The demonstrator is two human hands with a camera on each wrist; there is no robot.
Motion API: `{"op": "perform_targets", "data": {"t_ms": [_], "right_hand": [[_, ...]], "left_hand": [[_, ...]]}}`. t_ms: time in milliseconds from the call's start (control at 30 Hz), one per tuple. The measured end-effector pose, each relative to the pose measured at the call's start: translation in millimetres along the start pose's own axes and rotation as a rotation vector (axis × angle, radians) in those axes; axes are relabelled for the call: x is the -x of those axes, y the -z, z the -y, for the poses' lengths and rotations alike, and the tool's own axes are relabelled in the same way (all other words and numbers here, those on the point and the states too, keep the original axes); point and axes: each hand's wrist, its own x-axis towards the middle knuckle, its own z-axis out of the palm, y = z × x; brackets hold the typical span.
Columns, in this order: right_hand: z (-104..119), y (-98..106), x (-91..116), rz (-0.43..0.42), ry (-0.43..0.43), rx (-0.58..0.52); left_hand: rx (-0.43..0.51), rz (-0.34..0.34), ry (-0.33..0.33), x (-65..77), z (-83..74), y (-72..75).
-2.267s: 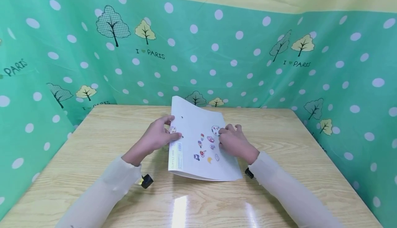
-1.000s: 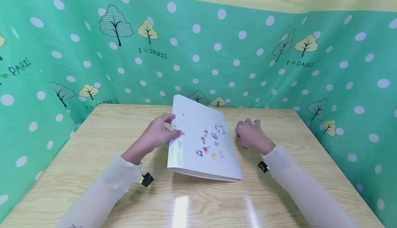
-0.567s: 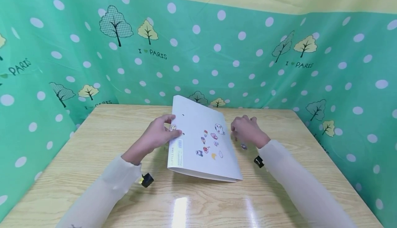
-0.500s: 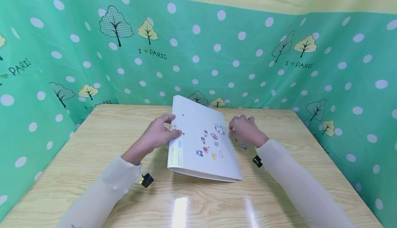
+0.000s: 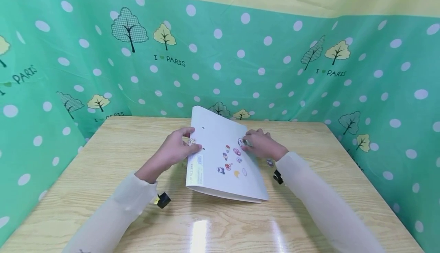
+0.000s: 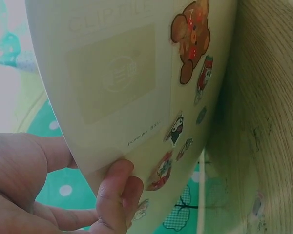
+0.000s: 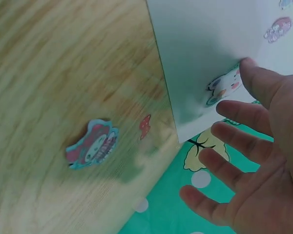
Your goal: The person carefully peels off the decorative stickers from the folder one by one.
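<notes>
A white clip file folder (image 5: 220,130) stands tilted on the table, its cover bearing several small cartoon stickers. My left hand (image 5: 172,150) pinches it by the spine, thumb on the cover side. In the left wrist view, a brown bear sticker (image 6: 193,36) and several smaller ones show on another face. My right hand (image 5: 261,144) is at the cover's right edge. In the right wrist view, its thumb touches a white animal-face sticker (image 7: 224,87) on the cover, while the other fingers spread loosely, holding nothing.
On the wooden table (image 5: 130,142), right of the folder, lie a loose pink-and-blue sticker (image 7: 94,144) and a small red one (image 7: 145,126). A green dotted curtain (image 5: 220,54) hangs behind and at both sides.
My right hand left the cover for the table at right, then came back left onto the animal-face sticker. The loose sticker came into sight beneath it. My left hand keeps its grip.
</notes>
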Motion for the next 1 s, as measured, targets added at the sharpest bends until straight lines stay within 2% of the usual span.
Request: {"op": "perform_targets", "data": {"t_ms": [467, 733, 1000], "right_hand": [[5.1, 6.2, -6.8, 0.062, 0.043, 0.021], [5.0, -0.4, -11.5, 0.052, 0.032, 0.062], [8.3, -2.2, -13.2, 0.039, 0.062, 0.118]], "left_hand": [[0.003, -0.003, -0.004, 0.8, -0.8, 0.1], [0.007, 0.004, -0.001, 0.3, -1.0, -1.4], [-0.004, 0.005, -0.011, 0.1, -0.6, -0.1]]}}
